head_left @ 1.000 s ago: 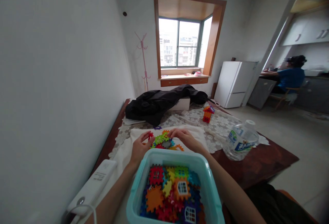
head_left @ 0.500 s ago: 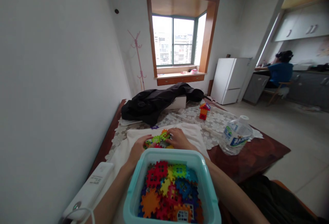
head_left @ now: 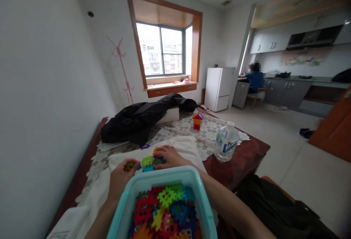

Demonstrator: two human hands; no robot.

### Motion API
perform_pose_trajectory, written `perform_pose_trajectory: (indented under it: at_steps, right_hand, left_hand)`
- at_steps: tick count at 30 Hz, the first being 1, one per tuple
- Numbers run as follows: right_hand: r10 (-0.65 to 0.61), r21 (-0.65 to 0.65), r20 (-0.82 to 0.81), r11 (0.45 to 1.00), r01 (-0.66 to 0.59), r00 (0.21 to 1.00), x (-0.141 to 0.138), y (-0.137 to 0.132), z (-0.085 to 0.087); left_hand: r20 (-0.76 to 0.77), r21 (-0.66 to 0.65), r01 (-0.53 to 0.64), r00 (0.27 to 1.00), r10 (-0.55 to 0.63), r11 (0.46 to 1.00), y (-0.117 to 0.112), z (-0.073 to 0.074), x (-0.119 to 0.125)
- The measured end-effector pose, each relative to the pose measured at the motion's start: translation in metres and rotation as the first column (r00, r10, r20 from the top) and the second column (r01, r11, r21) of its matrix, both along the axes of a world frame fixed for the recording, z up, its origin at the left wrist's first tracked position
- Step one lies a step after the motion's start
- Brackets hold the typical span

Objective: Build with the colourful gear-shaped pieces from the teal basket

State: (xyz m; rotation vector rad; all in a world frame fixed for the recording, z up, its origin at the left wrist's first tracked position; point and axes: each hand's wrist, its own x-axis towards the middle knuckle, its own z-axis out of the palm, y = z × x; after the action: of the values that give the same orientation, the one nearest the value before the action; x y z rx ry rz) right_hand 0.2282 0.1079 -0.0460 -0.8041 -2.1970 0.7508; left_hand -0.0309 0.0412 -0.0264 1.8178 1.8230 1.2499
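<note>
Left to right: a wall runs close along the left. The left hand [head_left: 120,176] is curled shut around a small block [head_left: 128,166]. A joined cluster [head_left: 148,161] lies on the white cloth [head_left: 189,147], just beyond the far rim of the tub [head_left: 164,176]. The right hand [head_left: 170,157] lies fingers-down on the cluster; whether it grips cannot be told. Step, as judged: fitting the block to the cluster, which calls for teeth aligned with slots. Room: bare cloth beyond the hands. A bottle [head_left: 226,143] stands well apart, near the right edge of the surface [head_left: 244,158].
</note>
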Motion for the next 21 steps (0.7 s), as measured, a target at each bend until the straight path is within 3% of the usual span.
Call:
perform_pose_trajectory:
  at_steps: [3, 8, 11, 13, 15, 18, 19, 21]
  right_hand:
    - [-0.031, 0.103, 0.153, 0.995, 0.015, 0.988, -0.005, 0.009, -0.013]
    - [-0.118, 0.091, 0.066, 0.99, 0.112, 0.991, -0.007, 0.012, -0.018]
    - [-0.077, -0.028, -0.072, 0.997, 0.076, 0.994, -0.008, 0.011, -0.018]
    - [-0.116, -0.168, -0.191, 0.982, 0.084, 0.975, -0.01, 0.012, -0.017]
    - [-0.2, -0.327, -0.335, 0.941, 0.086, 0.921, -0.013, 0.015, -0.013]
    - [-0.289, -0.522, -0.578, 0.85, -0.073, 0.763, -0.016, 0.015, -0.001]
    - [-0.289, -0.549, -0.648, 0.818, -0.169, 0.705, -0.016, 0.014, 0.004]
    - [-0.232, -0.54, -0.748, 0.758, -0.366, 0.622, -0.013, 0.007, 0.015]
  left_hand:
    - [0.261, 0.042, -0.077, 0.963, 0.063, 0.996, -0.003, 0.013, 0.002]
    - [0.575, 0.051, -0.027, 0.818, -0.007, 0.998, -0.005, 0.03, 0.005]
    - [0.738, -0.048, 0.066, 0.674, -0.01, 0.997, -0.006, 0.036, 0.001]
    - [0.805, -0.063, 0.176, 0.591, -0.055, 0.982, -0.01, 0.037, -0.001]
    - [0.802, -0.065, 0.337, 0.577, -0.152, 0.939, -0.017, 0.038, 0.003]
    - [0.722, -0.069, 0.556, 0.601, -0.343, 0.829, -0.032, 0.04, 0.016]
    - [0.712, -0.05, 0.578, 0.593, -0.377, 0.814, -0.036, 0.042, 0.021]
    - [0.766, -0.012, 0.541, 0.545, -0.34, 0.841, -0.04, 0.045, 0.026]
